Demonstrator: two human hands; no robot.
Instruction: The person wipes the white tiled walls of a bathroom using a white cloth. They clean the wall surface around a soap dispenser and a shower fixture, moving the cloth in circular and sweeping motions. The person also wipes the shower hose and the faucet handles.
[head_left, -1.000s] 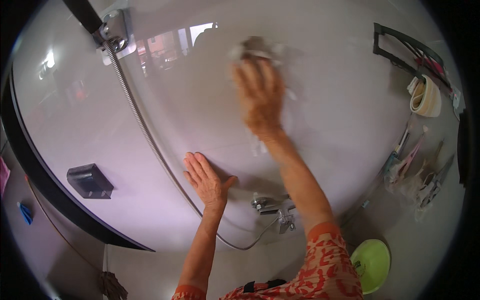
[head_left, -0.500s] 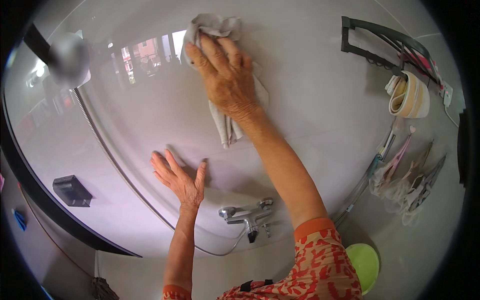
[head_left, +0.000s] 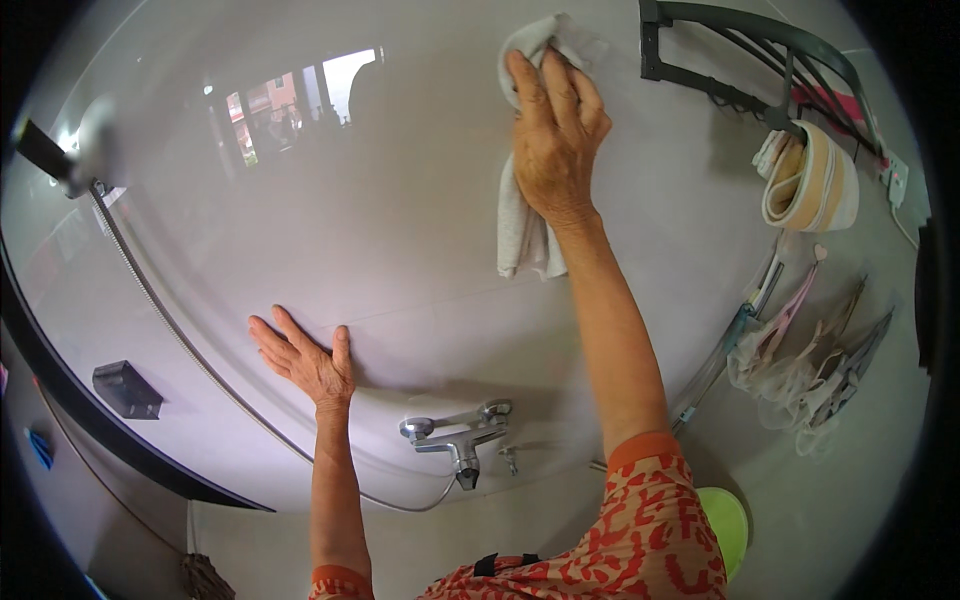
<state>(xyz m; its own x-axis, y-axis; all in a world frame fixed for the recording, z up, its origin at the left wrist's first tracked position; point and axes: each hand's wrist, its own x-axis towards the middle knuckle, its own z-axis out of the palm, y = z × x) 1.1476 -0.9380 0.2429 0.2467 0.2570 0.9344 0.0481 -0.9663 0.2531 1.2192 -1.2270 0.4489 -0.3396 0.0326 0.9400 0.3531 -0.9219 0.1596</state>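
Against the glossy pale tiled wall (head_left: 420, 220), my right hand (head_left: 558, 140) presses a whitish cloth (head_left: 525, 215). Its fingers lie bent over the bunched upper part, and the loose end hangs down below the palm. Lower and to the left, my left hand (head_left: 303, 358) rests on the wall with fingers and thumb apart, holding nothing. The chrome mixer tap (head_left: 460, 440) sits to the right of my left wrist, below the cloth.
At left are the blurred shower head (head_left: 97, 140), its metal hose (head_left: 190, 290) and a dark box (head_left: 127, 390). At right hang a dark rack (head_left: 760, 40), a rolled striped band (head_left: 812, 185) and several mesh bags (head_left: 790, 370). A green basin (head_left: 725, 530) stands below.
My right hand has moved right along the wall with the cloth, slightly upward. My view has shifted a little, and the left hand appears farther left, still on the wall.
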